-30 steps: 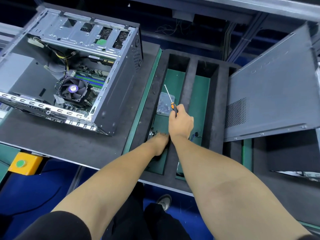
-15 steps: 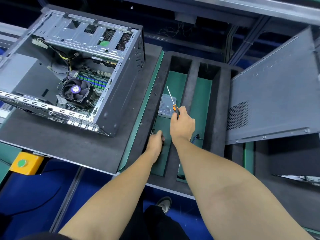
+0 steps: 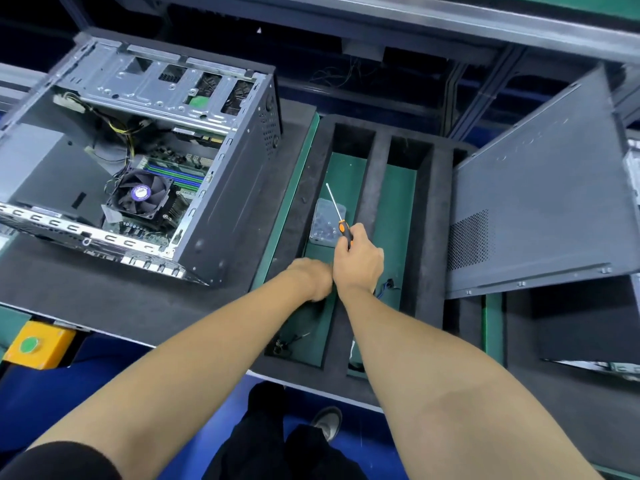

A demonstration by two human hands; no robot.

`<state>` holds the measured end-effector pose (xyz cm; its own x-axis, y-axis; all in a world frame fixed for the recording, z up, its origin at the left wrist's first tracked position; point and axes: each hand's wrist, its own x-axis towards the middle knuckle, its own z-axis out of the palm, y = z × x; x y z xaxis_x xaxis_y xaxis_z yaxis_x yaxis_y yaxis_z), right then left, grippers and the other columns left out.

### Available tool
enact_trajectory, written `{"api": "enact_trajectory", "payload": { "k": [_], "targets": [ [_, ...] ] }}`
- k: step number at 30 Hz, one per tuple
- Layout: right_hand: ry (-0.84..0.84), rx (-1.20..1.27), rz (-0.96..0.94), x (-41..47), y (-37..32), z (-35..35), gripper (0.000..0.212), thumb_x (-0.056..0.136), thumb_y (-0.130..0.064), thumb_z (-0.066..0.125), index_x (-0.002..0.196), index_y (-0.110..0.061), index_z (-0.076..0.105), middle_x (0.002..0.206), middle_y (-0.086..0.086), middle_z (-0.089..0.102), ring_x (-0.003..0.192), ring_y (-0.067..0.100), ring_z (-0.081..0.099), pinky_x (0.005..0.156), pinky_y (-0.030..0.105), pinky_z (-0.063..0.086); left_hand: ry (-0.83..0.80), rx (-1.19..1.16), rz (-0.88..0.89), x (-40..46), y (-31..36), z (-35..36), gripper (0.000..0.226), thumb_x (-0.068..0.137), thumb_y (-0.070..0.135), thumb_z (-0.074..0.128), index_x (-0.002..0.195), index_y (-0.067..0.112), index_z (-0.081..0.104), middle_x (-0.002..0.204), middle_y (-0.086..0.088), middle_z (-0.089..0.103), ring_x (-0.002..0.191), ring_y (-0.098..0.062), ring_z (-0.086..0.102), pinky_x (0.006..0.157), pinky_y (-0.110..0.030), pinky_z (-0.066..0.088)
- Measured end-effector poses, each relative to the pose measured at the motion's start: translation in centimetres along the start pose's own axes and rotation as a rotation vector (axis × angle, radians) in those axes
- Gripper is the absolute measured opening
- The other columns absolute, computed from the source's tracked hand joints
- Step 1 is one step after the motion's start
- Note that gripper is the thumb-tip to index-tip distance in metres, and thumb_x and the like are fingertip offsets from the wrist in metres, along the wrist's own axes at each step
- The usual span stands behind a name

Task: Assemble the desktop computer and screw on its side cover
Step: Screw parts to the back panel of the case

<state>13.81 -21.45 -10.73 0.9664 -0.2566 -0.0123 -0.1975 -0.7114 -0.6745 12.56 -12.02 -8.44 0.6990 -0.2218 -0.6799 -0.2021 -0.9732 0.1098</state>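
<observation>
We saw the computer case (image 3: 145, 174) open at far left, its side cover (image 3: 540, 202) off, propped at right. Our right hand (image 3: 358, 265) clamped the screwdriver (image 3: 341, 220); our left hand's (image 3: 311, 278) grip we couldn't tell. Closing and screwing remained.

Right hand (image 3: 358, 266) around screwdriver (image 3: 341, 223) above foam tray (image 3: 429, 209)

No text can be read; the purple label on the cooler fan (image 3: 140, 192) is blurred.
</observation>
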Motion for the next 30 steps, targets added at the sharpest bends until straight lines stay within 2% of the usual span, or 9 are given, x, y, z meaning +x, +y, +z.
{"api": "enact_trajectory", "payload": {
  "k": [2,4,8,12,16,20,23,25,30],
  "targets": [
    [-0.003,-0.001,-0.003,0.0,0.0,-0.1,0.018,0.096,-0.022,0.049,0.081,-0.023,0.039,0.055,-0.012,0.040,0.059,0.007,0.026,0.065,0.035,0.030,0.028,0.257,0.059,-0.1,-0.4,-1.7,0.023,0.093,0.014,0.050,0.112,0.015,0.063,0.118,-0.007,0.069,0.108,-0.030,0.064,0.082,-0.034,0.045],
    [-0.002,0.006,-0.010,0.0,0.0,-0.2,0.019,0.096,-0.021,0.050,0.081,-0.023,0.039,0.055,-0.012,0.040,0.058,0.007,0.026,0.066,0.035,0.030,0.042,0.495,0.144,0.0,-1.6,-3.0,0.010,0.092,0.022,0.057,0.100,0.022,0.063,0.111,-0.001,0.070,0.103,-0.026,0.066,0.080,-0.031,0.045],
    [0.015,0.016,-0.030,-0.1,-0.1,-0.3,0.020,0.094,-0.017,0.051,0.080,-0.023,0.039,0.052,-0.013,0.038,0.054,0.008,0.027,0.066,0.033,0.030,0.001,0.711,0.173,1.2,-2.4,-3.6,0.019,0.094,0.023,0.064,0.112,0.021,0.067,0.115,0.004,0.070,0.107,-0.023,0.066,0.087,-0.033,0.054],
    [0.000,0.019,-0.022,-0.1,-0.2,-0.3,0.019,0.094,-0.020,0.050,0.079,-0.024,0.039,0.052,-0.012,0.039,0.056,0.009,0.028,0.064,0.034,0.028,-0.010,0.714,0.140,2.9,-2.0,-2.9,0.034,0.091,0.034,0.072,0.123,0.024,0.065,0.128,0.008,0.066,0.120,-0.018,0.061,0.097,-0.031,0.051],
    [0.003,0.014,-0.026,-0.1,-0.1,-0.3,0.018,0.094,-0.021,0.050,0.080,-0.024,0.039,0.052,-0.012,0.039,0.056,0.009,0.027,0.065,0.035,0.029,0.000,0.753,0.159,3.6,-2.0,-1.7,0.068,0.081,0.059,0.075,0.136,0.023,0.058,0.141,0.008,0.056,0.136,-0.020,0.049,0.111,-0.038,0.043],
    [-0.006,0.010,-0.019,0.0,-0.1,-0.2,0.019,0.094,-0.022,0.049,0.080,-0.025,0.038,0.052,-0.012,0.039,0.058,0.010,0.028,0.064,0.035,0.026,0.054,0.786,0.176,4.0,-2.2,-0.6,0.053,0.088,0.042,0.073,0.136,0.026,0.058,0.145,0.008,0.054,0.139,-0.019,0.045,0.114,-0.035,0.037],
    [-0.008,-0.001,-0.021,-0.1,0.0,-0.2,0.019,0.095,-0.023,0.048,0.080,-0.026,0.038,0.052,-0.012,0.039,0.058,0.015,0.030,0.063,0.035,0.024,0.030,0.782,0.166,3.9,-2.0,-0.5,0.046,0.090,0.033,0.071,0.134,0.027,0.059,0.143,0.010,0.056,0.137,-0.017,0.048,0.112,-0.034,0.038],
    [-0.005,0.004,-0.021,0.0,0.0,-0.1,0.018,0.095,-0.023,0.048,0.080,-0.026,0.039,0.053,-0.011,0.041,0.058,0.011,0.029,0.064,0.035,0.028,0.007,0.794,0.163,4.2,-2.1,-0.5,0.044,0.092,0.028,0.067,0.135,0.026,0.058,0.143,0.008,0.056,0.136,-0.019,0.048,0.114,-0.035,0.039],
    [0.021,0.002,-0.024,0.0,0.0,0.1,0.017,0.094,-0.021,0.049,0.080,-0.024,0.040,0.052,-0.010,0.042,0.056,0.008,0.027,0.067,0.035,0.033,-0.100,0.759,0.155,4.1,-1.8,-1.5,0.035,0.097,0.031,0.063,0.130,0.023,0.059,0.135,0.007,0.060,0.128,-0.019,0.054,0.104,-0.032,0.045]
  ]
}}
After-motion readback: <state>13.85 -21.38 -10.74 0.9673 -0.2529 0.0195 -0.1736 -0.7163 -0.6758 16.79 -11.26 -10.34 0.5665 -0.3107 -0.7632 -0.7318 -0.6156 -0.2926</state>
